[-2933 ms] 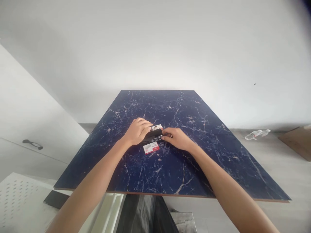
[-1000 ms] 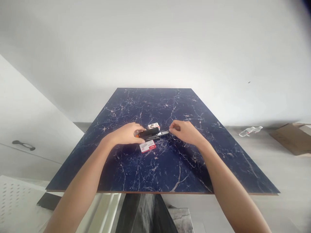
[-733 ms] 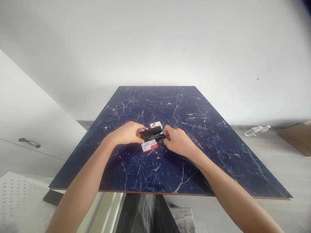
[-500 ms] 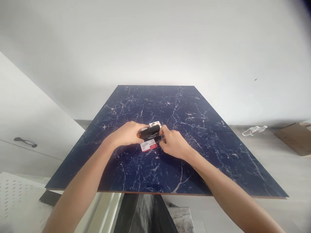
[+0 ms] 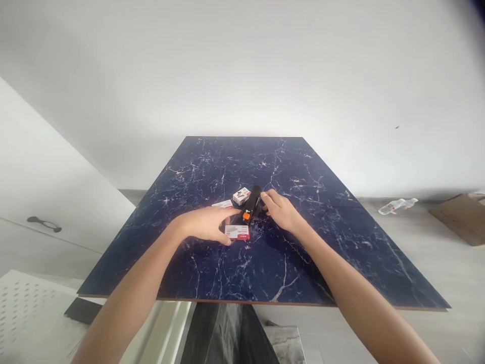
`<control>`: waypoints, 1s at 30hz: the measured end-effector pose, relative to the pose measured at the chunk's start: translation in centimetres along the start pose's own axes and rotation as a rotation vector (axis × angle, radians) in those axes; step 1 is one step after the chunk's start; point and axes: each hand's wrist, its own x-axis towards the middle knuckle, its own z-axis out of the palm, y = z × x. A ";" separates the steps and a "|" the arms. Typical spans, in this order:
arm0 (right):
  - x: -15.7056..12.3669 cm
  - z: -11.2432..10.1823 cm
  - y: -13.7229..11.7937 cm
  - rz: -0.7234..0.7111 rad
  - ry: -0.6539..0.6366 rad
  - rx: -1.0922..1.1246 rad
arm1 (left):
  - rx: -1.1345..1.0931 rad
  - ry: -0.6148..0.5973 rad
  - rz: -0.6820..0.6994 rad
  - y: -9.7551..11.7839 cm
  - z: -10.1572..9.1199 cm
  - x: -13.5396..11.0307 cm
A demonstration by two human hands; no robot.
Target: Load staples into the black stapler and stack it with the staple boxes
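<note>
A black stapler [image 5: 254,198] with an orange part at its near end lies on the dark blue marbled tabletop [image 5: 242,273], pointing away from me. My left hand [image 5: 206,222] is open, thumb and fingers spread; its forefinger reaches to the stapler's orange end. Just beside the thumb is a flat red-and-white box [image 5: 237,232]. Another red-and-white box [image 5: 223,204] is partly covered by that hand. A small white box [image 5: 241,195] with a dark picture stands left of the stapler's far end. At the stapler's right side, my right hand [image 5: 278,208] has bent, loosely parted fingers close against it.
A white wall [image 5: 242,65] rises behind the table. To the left is a white cabinet with a dark handle [image 5: 44,224]. On the floor at right lie a clear plastic bottle [image 5: 397,206] and a brown cardboard box [image 5: 458,217].
The stapler has turned from lying crosswise between both hands to pointing away, orange end toward me. My left hand has let go and spread; my right hand has loosened and moved slightly right.
</note>
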 end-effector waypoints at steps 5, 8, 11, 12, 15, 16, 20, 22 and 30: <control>-0.4 0.1 -0.7 -0.016 -0.018 -0.064 | 0.131 -0.083 -0.157 -2.0 -1.5 -1.0; -0.7 0.1 -1.3 -0.017 -0.052 -0.095 | 0.184 0.017 -0.267 -2.3 -1.5 -0.7; -0.8 0.2 -1.4 -0.030 -0.070 -0.057 | 0.166 0.206 -0.218 -1.5 -0.2 0.6; -0.8 0.3 -1.4 -0.037 -0.069 -0.042 | 0.153 0.230 -0.172 -1.2 0.4 1.1; -0.8 0.4 -1.0 -0.039 -0.076 -0.023 | 0.085 0.204 -0.048 -1.4 1.0 2.0; -0.7 0.4 -1.0 -0.035 -0.084 -0.019 | 0.069 0.230 -0.038 -2.0 0.8 2.0; -0.7 0.2 -1.0 -0.027 -0.121 -0.007 | 0.132 0.440 -0.098 -5.6 -0.7 1.5; -0.8 0.1 -1.2 -0.022 -0.129 -0.005 | 0.139 0.386 -0.126 -6.7 -1.1 1.3; -0.6 -0.1 -1.1 -0.062 -0.123 -0.041 | 0.034 0.279 -0.073 -5.8 0.0 2.0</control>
